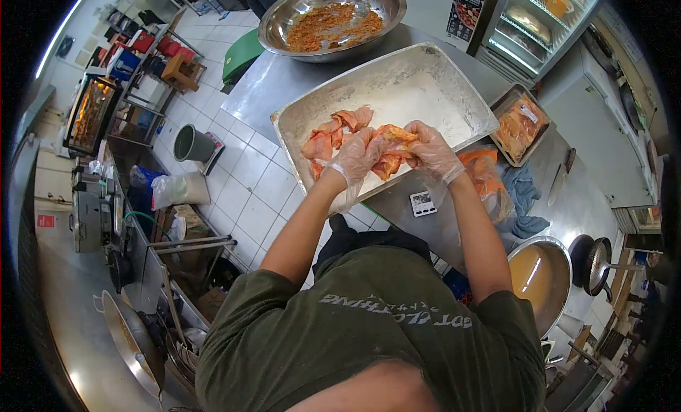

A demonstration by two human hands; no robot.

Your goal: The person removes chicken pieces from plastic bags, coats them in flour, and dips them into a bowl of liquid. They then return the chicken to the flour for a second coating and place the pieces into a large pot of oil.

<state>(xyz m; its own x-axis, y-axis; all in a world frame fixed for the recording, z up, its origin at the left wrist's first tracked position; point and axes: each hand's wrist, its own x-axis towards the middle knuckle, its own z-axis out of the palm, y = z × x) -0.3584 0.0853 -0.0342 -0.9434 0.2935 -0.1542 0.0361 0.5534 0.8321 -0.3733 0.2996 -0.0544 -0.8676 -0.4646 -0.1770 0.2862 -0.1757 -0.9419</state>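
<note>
meat piece: [392,144] orange, marinated, held over the tray, long axis running from hand to hand
left hand: [358,157] gloved, gripping the meat piece's one end
right hand: [430,151] gloved, gripping the other end
tray: [425,93] metal, floured, more raw pieces inside
surface: [284,79] steel, in a tiled kitchen
bowl: [284,22] orange crumbs
pot: [550,259] brown liquid
</note>
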